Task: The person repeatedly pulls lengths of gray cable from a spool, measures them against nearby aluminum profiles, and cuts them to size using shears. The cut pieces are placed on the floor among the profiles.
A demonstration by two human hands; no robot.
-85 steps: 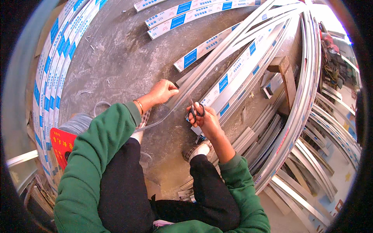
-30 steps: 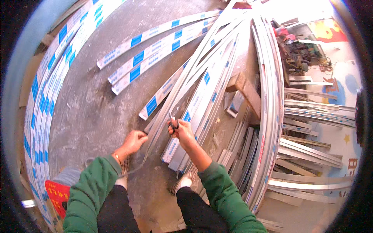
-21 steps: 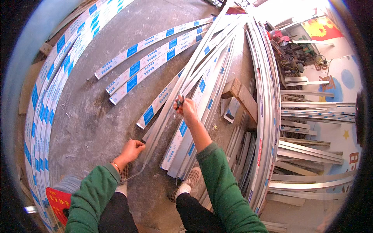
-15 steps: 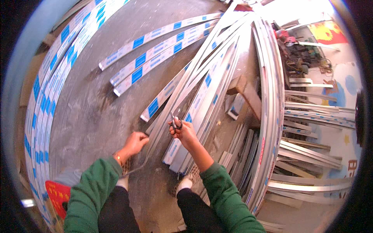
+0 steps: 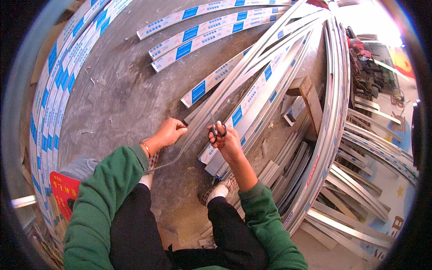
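In my right hand [image 5: 230,145] is a small pair of scissors [image 5: 217,131] with black handles, fingers through the loops and blades pointing away from me. My left hand [image 5: 167,132] is closed in a pinch, thumb against fingertips, just left of the long pale profiles; whatever it grips is hidden. A thin grey flexible strip [image 5: 165,165] curves below that hand and runs up beside the profiles. Long white profiles [image 5: 256,94] with blue-printed film lie on the floor in front of me, their near ends close to my right foot.
More film-wrapped profiles [image 5: 58,112] lie in a bent-looking row at the left. A wooden block support [image 5: 311,105] stands right of centre beside a long bundle [image 5: 335,112]. Offcuts [image 5: 360,189] lie at the far right. A red printed sheet [image 5: 65,191] is by my left arm.
The view has shifted, so the profiles sit higher and further right. Both hands appear higher in the picture. The scissors stay in my right hand, and my left hand remains pinched.
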